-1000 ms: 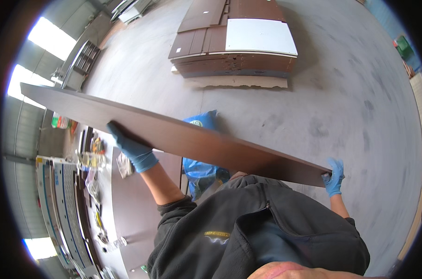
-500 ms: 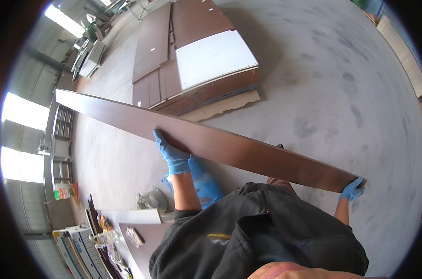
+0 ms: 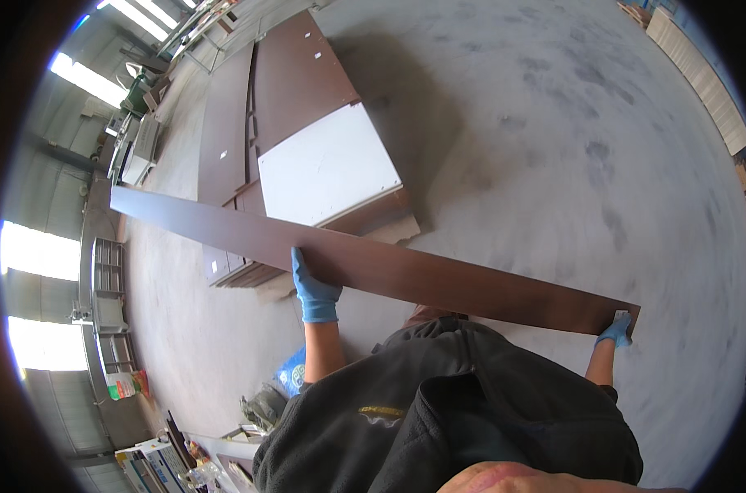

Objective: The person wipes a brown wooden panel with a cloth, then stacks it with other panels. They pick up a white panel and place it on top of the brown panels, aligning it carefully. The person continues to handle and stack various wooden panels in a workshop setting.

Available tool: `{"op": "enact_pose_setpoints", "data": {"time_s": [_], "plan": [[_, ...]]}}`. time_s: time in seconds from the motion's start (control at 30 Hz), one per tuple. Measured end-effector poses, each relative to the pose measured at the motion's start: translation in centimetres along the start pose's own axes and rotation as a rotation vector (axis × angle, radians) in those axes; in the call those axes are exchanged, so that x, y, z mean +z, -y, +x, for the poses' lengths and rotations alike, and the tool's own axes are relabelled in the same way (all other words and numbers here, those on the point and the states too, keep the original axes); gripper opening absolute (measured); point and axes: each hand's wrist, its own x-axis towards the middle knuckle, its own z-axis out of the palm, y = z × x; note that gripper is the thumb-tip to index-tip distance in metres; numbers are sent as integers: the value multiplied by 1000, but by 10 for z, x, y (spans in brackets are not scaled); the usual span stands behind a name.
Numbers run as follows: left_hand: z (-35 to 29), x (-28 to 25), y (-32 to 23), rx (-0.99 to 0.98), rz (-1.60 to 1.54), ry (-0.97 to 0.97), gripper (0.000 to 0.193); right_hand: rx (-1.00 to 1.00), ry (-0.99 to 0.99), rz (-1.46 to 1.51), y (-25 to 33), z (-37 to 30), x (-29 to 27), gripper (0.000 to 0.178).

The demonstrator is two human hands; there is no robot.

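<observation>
A long, narrow brown wood-grain board [image 3: 439, 275] is held up across the front of my body, running from far left to near right. My left hand [image 3: 314, 289], in a blue glove, grips its lower edge left of the middle; the thumb lies along the near face and the other fingers are hidden behind. At the board's right end my right hand [image 3: 617, 329], gloved in blue too, is closed on the lower corner, beside a small white label [image 3: 621, 315].
A low stack of brown panels [image 3: 299, 74] with a white panel [image 3: 328, 164] on top lies ahead, partly behind the board. A blue bag [image 3: 292, 372] is at my left side. Metal racks [image 3: 110, 304] line the left wall; pale boards [image 3: 697, 74] lie far right.
The panel stack has come nearer and shifted left in view. The board now lies more level across it. The blue bag has dropped back toward my body. Both hands keep their grip.
</observation>
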Motion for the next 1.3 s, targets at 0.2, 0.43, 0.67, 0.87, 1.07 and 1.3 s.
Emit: {"op": "enact_pose_setpoints", "data": {"time_s": [0.2,0.43,0.67,0.87,1.07,1.3], "plan": [[124,76,77,-172,-110,113,45,91,163,201,57,-34,190,75],[290,201,165,-303,-234,80,38,173,667,399,167,-98,396,67],[434,336,218,-493,-301,158,44,96,734,390,312,-101,597,68],[588,443,262,-463,-248,151,40,50,729,384,400,-145,823,71],[710,555,271,121,591,242,24,72,881,262,530,-233,1056,73],[905,653,255,129,540,175,25,-42,1096,146,621,-386,1364,75]]}}
